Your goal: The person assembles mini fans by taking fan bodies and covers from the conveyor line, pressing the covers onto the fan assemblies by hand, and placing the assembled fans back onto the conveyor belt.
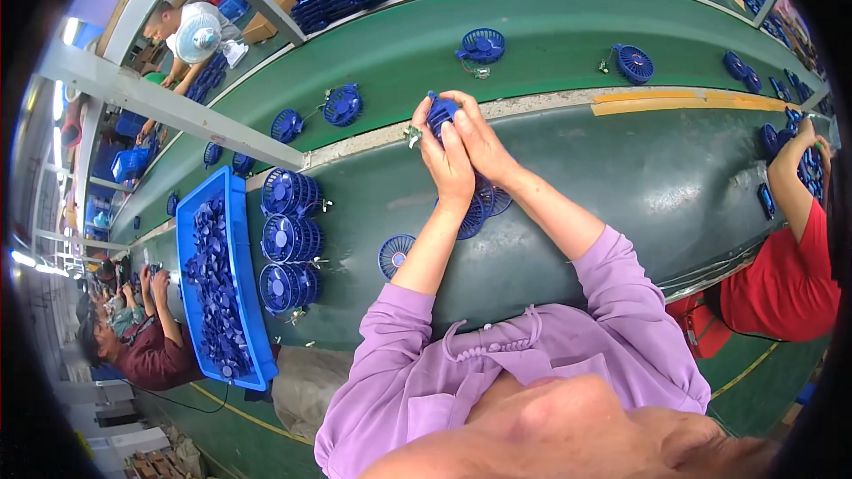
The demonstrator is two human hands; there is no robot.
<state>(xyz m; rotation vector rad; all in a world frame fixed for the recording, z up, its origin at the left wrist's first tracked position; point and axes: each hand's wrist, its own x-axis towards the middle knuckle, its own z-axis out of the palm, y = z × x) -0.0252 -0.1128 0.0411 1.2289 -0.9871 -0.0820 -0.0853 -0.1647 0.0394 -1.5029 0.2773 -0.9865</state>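
Both of my hands are raised above the near bench, cupped around a small blue fan head (441,113). My left hand (445,167) presses on its left side, and my right hand (484,144) closes over it from the right. A small green circuit board (413,136) dangles on the left by my left fingers. Much of the fan is hidden behind my fingers. Below my forearms, more blue fan parts (470,218) lie on the bench, partly covered by my arms. Left of them a round blue fan grille (397,255) lies flat.
Stacked blue fan heads (291,239) stand left, beside a blue tray (259,337) of small blue blades. Beyond the bench edge, a green conveyor belt (550,35) carries spaced fan heads (343,105). A grey post (266,129) rises left. A co-worker in red (781,279) works at right.
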